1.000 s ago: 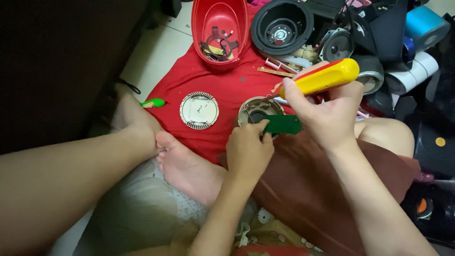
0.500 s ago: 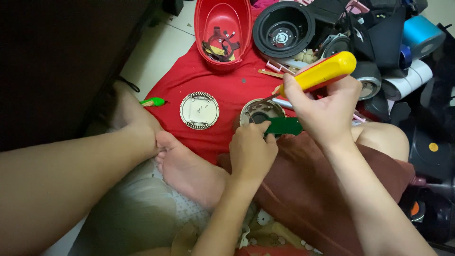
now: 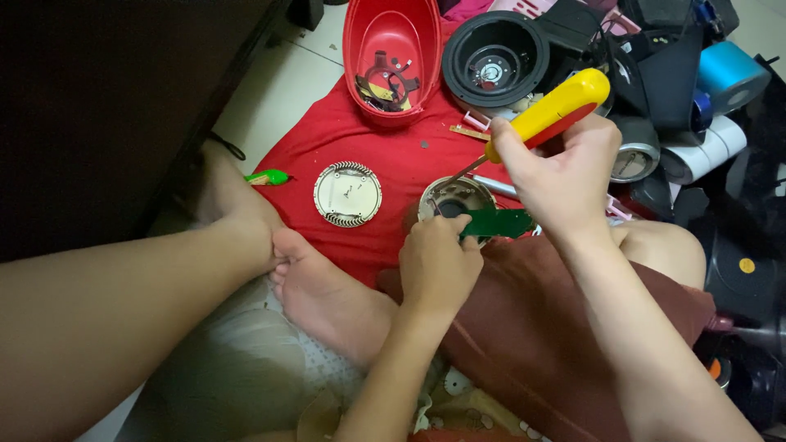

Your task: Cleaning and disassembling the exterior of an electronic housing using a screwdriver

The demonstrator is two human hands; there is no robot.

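A yellow-handled screwdriver (image 3: 550, 110) is gripped in the right hand (image 3: 565, 176), right of centre in the frame, its handle slanted toward the upper right and its thin shaft angled down-left to the round metal housing (image 3: 453, 196). The tip is seen at the housing's left inner edge. The left hand (image 3: 438, 262), just below centre, is closed on a green circuit board (image 3: 497, 222), which is held at the housing's lower right rim and juts to the right. All of this is set on a red cloth (image 3: 327, 139) spread over the floor. A round finned disc (image 3: 347, 193) lies apart to the left, with bare cloth between it and the housing. A red shell (image 3: 391, 49) is placed at the cloth's upper edge, a black round casing (image 3: 494, 59) just beside it. The right of the frame is crowded with dark parts, close against the right hand.
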